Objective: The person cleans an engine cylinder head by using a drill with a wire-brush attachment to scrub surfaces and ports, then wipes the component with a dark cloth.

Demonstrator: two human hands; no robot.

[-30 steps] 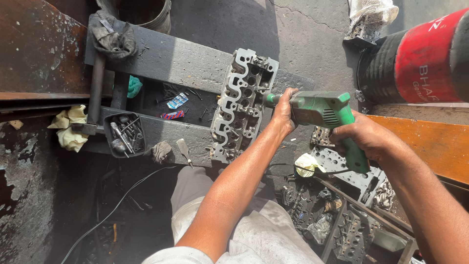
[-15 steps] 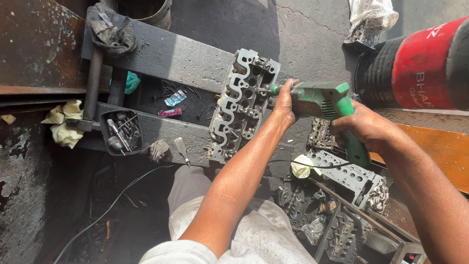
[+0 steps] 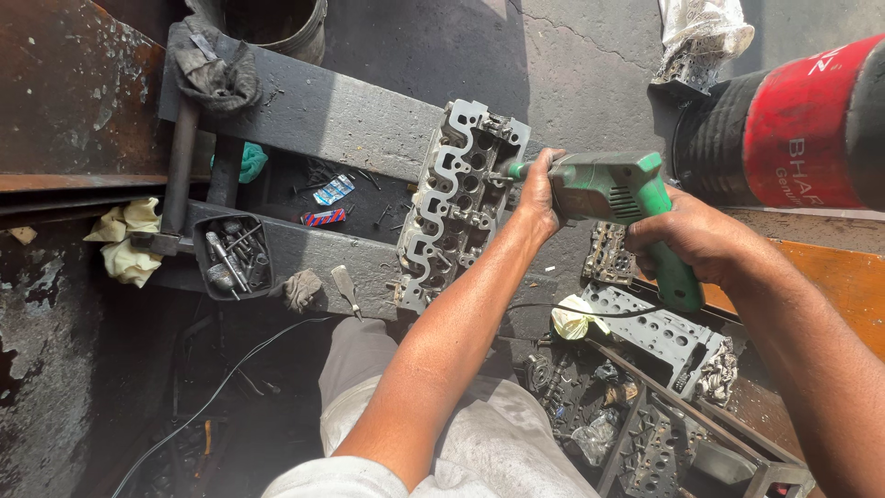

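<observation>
A grey metal cylinder head [image 3: 456, 203] lies across two dark steel beams [image 3: 341, 115]. A green power tool [image 3: 627, 198] points its nose at the head's right side near the top. My left hand [image 3: 539, 189] wraps the front of the tool's body, close to the tip. My right hand [image 3: 687, 235] grips the green handle behind it. The tip touches or nearly touches the head; I cannot tell which.
A small black tray of bits and sockets [image 3: 230, 254] sits on the near beam, with a rag [image 3: 300, 288] beside it. A red and black drum [image 3: 784, 120] stands at right. More engine parts [image 3: 650, 337] lie at lower right. A cable [image 3: 221, 387] runs over the floor.
Both hands and the tool have shifted slightly up and left along the cylinder head. The grip on the tool is unchanged.
</observation>
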